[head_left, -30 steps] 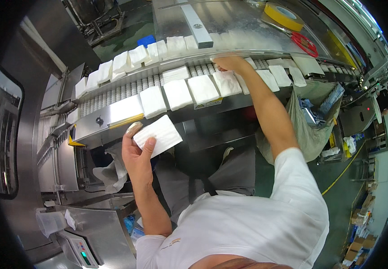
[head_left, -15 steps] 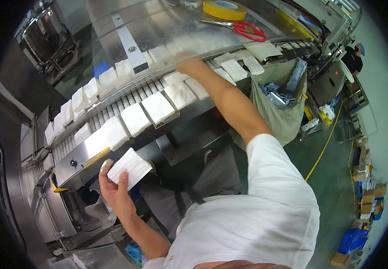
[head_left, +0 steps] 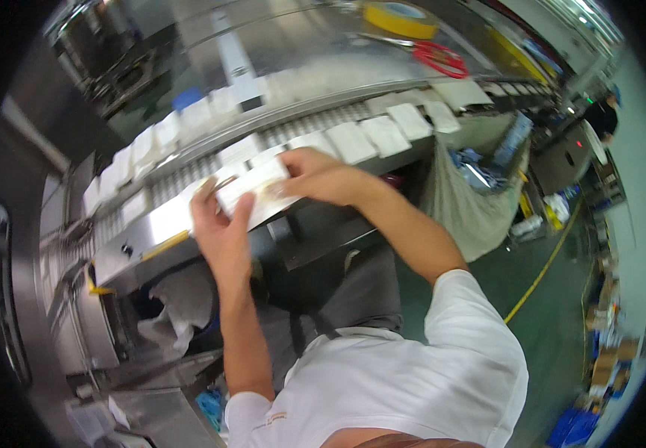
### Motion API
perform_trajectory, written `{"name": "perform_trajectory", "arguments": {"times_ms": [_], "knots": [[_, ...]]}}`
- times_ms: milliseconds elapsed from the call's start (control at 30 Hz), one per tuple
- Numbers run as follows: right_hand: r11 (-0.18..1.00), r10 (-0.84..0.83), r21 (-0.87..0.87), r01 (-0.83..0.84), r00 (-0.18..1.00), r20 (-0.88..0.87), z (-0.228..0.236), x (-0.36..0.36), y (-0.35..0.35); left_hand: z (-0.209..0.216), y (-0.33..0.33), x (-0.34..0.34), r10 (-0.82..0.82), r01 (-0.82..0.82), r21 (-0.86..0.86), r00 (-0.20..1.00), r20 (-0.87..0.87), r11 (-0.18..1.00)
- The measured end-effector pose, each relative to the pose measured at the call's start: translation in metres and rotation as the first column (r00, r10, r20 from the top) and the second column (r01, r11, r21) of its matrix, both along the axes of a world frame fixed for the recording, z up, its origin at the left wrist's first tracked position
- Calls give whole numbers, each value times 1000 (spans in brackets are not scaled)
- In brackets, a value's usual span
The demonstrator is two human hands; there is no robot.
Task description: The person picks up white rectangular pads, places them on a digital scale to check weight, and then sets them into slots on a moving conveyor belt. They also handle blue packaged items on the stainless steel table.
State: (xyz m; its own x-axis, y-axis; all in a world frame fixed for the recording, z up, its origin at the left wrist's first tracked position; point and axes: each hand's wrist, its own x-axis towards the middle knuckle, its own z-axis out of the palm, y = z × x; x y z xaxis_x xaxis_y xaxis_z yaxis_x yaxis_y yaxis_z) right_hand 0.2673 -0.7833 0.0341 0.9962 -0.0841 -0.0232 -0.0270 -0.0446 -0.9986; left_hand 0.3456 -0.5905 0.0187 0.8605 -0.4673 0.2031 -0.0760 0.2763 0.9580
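Note:
Just above the near edge of the conveyor (head_left: 132,257), a folded white cloth pad (head_left: 252,187) is held between my two hands. My left hand (head_left: 220,222) is closed on its left end, thumb in front and fingers behind. At the pad's right end my right hand (head_left: 314,178) grips with its fingers, which are partly blurred. Beyond my hands, more folded white pads (head_left: 349,142) lie along the conveyor's near side. A second row of white pads (head_left: 144,145) runs along the far side, partly beneath a clear cover.
Yellow tape (head_left: 400,20) and red-handled scissors (head_left: 440,58) lie on top of the cover. A grey-green cloth bag (head_left: 461,201) with blue scraps hangs at the conveyor's right. Another person (head_left: 603,116) stands at the far right. Boxes (head_left: 605,369) line the wall.
My right hand has come back from the conveyor to the pad. My left hand has moved up and right with the pad. The view has shifted slightly.

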Motion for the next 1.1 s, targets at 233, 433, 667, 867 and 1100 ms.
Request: {"name": "perform_trajectory", "arguments": {"times_ms": [233,433,667,867,1100], "knots": [[942,-327,-120,314,939,-109,7,60,-92,-8,60,-24,8,-8,1,1000,-22,1000],[750,-407,-646,144,870,-279,-20,103,-122,-32,94,-51,-10,16,52,992,-124,999],[352,-601,-728,589,738,307,21,-44,-104,-51,133,-76,-28,32,215,999,-22,976],[81,-40,-909,408,913,406,-17,-84,-51,-48,101,-90,-227,201,322,973,45,925],[-10,32,-934,358,933,358,-33,-39,-21,-55,133,-106,-165,103,438,981,106,893]]}}
